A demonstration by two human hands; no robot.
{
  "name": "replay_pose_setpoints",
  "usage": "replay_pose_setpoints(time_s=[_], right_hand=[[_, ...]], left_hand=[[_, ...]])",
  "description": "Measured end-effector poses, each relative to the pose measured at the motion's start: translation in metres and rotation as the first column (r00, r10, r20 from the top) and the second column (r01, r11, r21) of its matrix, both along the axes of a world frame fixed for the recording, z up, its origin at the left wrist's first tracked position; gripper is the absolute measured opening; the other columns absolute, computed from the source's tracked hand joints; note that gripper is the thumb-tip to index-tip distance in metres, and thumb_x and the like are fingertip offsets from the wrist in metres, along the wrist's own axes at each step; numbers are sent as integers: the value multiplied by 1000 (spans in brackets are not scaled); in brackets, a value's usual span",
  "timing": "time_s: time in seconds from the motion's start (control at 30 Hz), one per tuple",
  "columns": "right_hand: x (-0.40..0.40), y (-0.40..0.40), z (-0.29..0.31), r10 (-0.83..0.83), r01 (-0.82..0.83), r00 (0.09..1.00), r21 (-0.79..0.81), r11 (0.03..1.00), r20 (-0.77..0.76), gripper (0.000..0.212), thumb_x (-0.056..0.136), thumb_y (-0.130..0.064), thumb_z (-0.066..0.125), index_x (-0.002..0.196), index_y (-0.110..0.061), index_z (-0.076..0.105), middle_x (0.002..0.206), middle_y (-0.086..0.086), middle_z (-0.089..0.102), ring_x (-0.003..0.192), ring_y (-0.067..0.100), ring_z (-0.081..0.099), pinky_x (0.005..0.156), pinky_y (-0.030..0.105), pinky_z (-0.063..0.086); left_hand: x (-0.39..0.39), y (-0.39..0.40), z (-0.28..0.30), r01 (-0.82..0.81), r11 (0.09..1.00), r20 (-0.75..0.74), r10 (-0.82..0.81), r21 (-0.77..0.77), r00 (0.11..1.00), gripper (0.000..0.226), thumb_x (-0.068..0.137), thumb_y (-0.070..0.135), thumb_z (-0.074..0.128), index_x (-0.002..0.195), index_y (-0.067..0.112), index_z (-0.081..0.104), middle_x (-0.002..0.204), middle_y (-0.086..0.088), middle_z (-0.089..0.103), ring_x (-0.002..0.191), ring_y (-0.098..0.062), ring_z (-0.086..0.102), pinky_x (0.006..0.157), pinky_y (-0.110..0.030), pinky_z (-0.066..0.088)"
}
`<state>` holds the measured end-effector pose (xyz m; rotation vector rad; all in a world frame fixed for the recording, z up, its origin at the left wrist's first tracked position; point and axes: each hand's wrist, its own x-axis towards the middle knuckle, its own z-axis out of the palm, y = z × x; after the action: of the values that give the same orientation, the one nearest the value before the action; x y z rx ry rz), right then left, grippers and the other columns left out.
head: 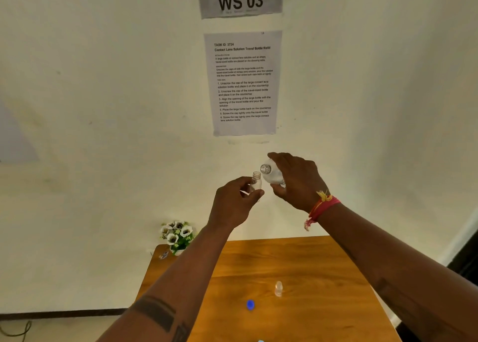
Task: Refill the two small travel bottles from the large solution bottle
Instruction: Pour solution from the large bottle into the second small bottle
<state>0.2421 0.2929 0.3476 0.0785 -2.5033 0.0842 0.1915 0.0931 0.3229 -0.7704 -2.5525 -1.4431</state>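
Clear small bottle pinched in left hand, large bottle gripped by right hand

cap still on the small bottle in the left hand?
No. The small bottle in the left hand shows an open threaded neck, with no cap on it.

The scene is evenly and fairly brightly lit with soft, warm-tinted light that gives the wall a yellowish cast. Shadows are faint; a dim greyish patch lies at the wall's left edge. The wooden counter shows a mild sheen without hard glare. Wide-angle distortion bends the floor line and the forearms near the edges. Small print on the instruction sheet is soft.
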Motion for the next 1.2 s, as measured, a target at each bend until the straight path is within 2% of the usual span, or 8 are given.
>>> replay_pose_setpoints(time_s=[0.5, 0.77, 1.2], right_hand=[[1, -3, -1, -32, 34, 999, 121, 992, -13, 73, 76, -37, 71, 142, -23, 45, 130, -3, 58, 105, 26, 61, 88, 44, 44], [-2, -2, 2, -28, 33, 999, 157, 987, -36, 71, 76, -33, 70, 143, -24, 46, 133, -5, 56, 113, 26, 58, 92, 43, 41], [-3, 0, 7, -46, 52, 998, 201, 978, -36, 74, 74, -29, 72, 143, -26, 44, 136, -6, 53, 120, 29, 53, 97, 45, 39]], left_hand=[[0, -4, -5, 2, 998, -34, -4, -59, 999, 39, 87, 47, 76, 121, 29, 70, 98, 13, 71, 80, -5, 67, 68, -10, 43], [-3, -5, -4, -6, 998, -55, 2, -68, 998, 39, 87, 48, 76, 121, 29, 70, 96, 14, 71, 79, -2, 66, 67, -6, 42], [-6, -3, -1, -11, 998, -79, 6, -68, 997, 38, 86, 46, 77, 119, 29, 71, 90, 16, 68, 79, 1, 64, 70, -8, 44]])
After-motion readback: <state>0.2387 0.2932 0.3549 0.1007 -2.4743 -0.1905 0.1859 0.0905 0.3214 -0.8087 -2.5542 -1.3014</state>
